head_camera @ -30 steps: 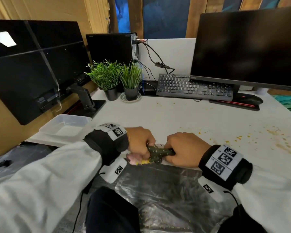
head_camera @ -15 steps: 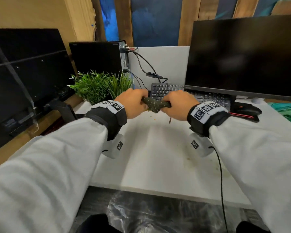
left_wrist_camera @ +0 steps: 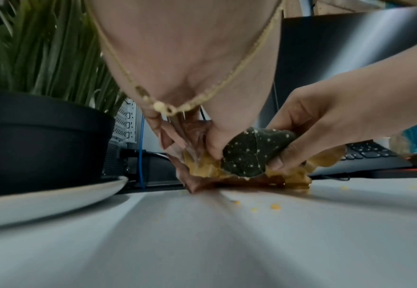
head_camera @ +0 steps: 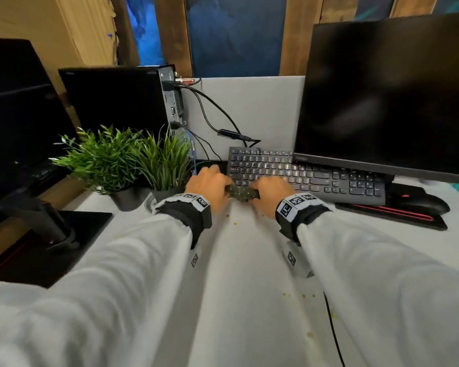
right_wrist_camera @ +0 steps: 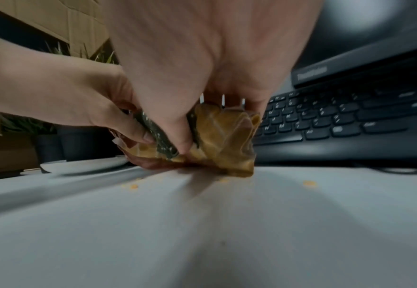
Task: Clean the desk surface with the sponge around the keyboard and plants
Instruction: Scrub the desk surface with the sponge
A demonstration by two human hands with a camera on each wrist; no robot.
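Sponge [head_camera: 241,193], pinched at either end by left hand [head_camera: 208,184] and right hand [head_camera: 269,192], has travelled from the desk's near edge to the desk [head_camera: 249,260] just before the keyboard [head_camera: 305,173], beside the plants [head_camera: 133,160], so wiping there can begin.

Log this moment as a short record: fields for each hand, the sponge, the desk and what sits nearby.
left hand: grips the sponge's left end
right hand: grips the sponge's right end
sponge: dark green speckled top, yellow underside, squeezed between both hands, pressed on the desk
desk: white, yellow crumbs scattered near the sponge and closer to the person
keyboard: black, just behind the hands
plants: two in black pots, left of the hands
monitor: dark, above the keyboard
mouse: black, right of the keyboard
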